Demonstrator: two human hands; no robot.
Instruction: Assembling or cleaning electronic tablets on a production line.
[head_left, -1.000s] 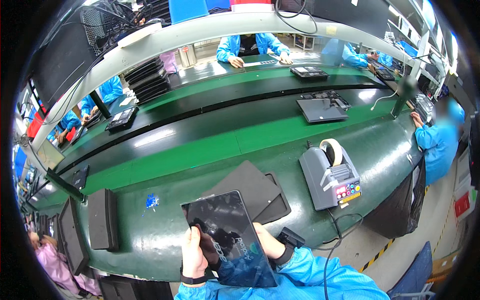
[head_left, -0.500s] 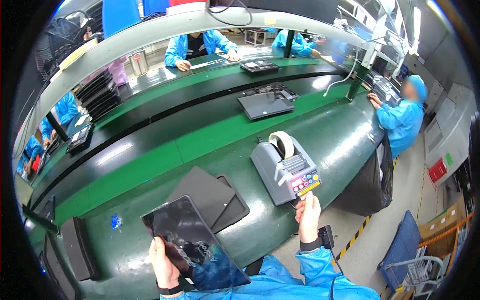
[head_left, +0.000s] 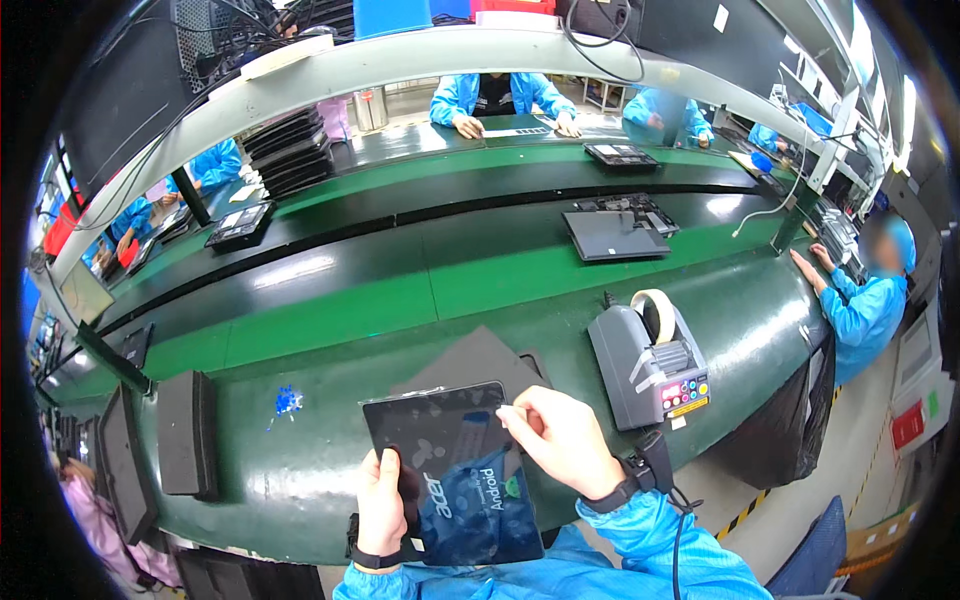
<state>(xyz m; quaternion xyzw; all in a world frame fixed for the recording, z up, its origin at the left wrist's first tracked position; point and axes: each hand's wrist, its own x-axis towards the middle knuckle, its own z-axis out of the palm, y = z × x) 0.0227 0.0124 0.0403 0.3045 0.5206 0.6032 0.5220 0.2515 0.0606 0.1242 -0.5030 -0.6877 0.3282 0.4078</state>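
A black tablet [head_left: 465,490] with a glossy screen and printed lettering is held tilted up in front of me. My left hand [head_left: 380,505] grips its left edge, thumb over the front. My right hand [head_left: 560,440] is pinched at the upper right edge of the screen; whatever lies between its fingertips is too small to make out. To the right of it stands a grey tape dispenser [head_left: 650,365] with a roll of pale tape [head_left: 655,312] on top and coloured buttons. Dark flat foam pads [head_left: 480,355] lie on the bench behind the tablet, partly hidden by it.
Small blue bits [head_left: 288,401] lie on the green bench [head_left: 300,470], near dark foam blocks [head_left: 187,435] at the left. Partly disassembled devices [head_left: 620,225] sit on the conveyor beyond. Co-workers in blue work across the line and at the right. A black bag [head_left: 770,425] hangs at the bench's right edge.
My right hand has left the front of the tape dispenser and come to the tablet's upper right edge. The tablet is turned more upright; the whole view has swung left.
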